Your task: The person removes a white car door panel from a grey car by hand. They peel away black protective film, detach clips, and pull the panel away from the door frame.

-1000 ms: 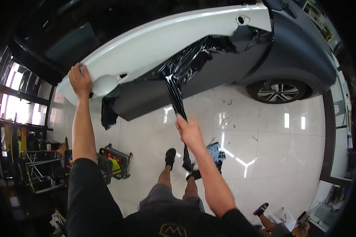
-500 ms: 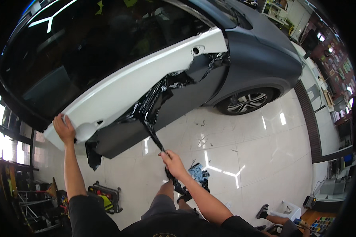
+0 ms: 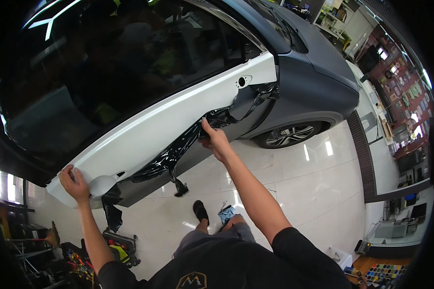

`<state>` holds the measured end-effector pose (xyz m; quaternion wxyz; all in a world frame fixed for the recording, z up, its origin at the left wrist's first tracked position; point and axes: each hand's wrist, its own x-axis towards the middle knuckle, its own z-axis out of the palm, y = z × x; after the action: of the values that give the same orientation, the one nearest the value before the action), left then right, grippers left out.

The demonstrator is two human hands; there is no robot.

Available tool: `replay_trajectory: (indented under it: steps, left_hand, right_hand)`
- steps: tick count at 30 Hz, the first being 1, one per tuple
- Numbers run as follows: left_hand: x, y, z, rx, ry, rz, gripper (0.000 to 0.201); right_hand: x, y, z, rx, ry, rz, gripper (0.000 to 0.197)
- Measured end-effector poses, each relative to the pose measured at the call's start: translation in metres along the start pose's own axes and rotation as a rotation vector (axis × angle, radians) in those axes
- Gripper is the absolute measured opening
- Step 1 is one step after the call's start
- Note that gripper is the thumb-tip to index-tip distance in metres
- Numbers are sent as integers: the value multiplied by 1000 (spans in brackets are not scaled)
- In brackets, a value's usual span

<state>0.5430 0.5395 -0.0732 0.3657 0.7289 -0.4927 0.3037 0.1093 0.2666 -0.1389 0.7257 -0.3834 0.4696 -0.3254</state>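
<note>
A car door (image 3: 154,115) stretches across the view, its upper part bare white and its lower part dark grey. Black vinyl film (image 3: 168,156) hangs crumpled along the line between the two, with one loose strip dangling below. My right hand (image 3: 216,140) pinches the upper edge of this film near the door's middle, thumb up. At the left end of the door, near the white door handle (image 3: 103,184), my left hand (image 3: 75,184) lies against the white panel with its fingers apart. Another torn film flap (image 3: 113,212) droops beneath that handle.
The car's grey front fender (image 3: 306,82) and wheel (image 3: 289,136) are at the right. Crumpled blue-and-black scraps (image 3: 226,214) lie on the tiled floor (image 3: 294,192) by my feet. A wheeled tool carrier (image 3: 121,248) stands lower left; a white stool (image 3: 341,257) is lower right.
My right hand has let go of the long pulled strip and moved up to the film on the door. The strip now hangs loose. My left hand stays on the door.
</note>
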Motion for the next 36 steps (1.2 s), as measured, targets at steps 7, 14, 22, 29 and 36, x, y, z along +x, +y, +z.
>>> replay_trajectory:
  steps: [7, 14, 22, 29, 36]
  left_hand:
    - [25, 156, 47, -385, 151, -25, 25]
    - [80, 307, 135, -380, -92, 178, 26]
    - [72, 337, 200, -190, -131, 294, 16]
    - [71, 357, 221, -66, -70, 210, 19]
    - [63, 353, 232, 146, -30, 226, 22]
  right_hand:
    - [27, -4, 32, 697, 6, 213, 37]
    - [-13, -11, 30, 479, 110, 303, 32]
    - [1, -10, 6, 772, 63, 222, 24]
    - [42, -31, 1, 744, 205, 379, 26]
    - [46, -37, 29, 976, 343, 388, 24]
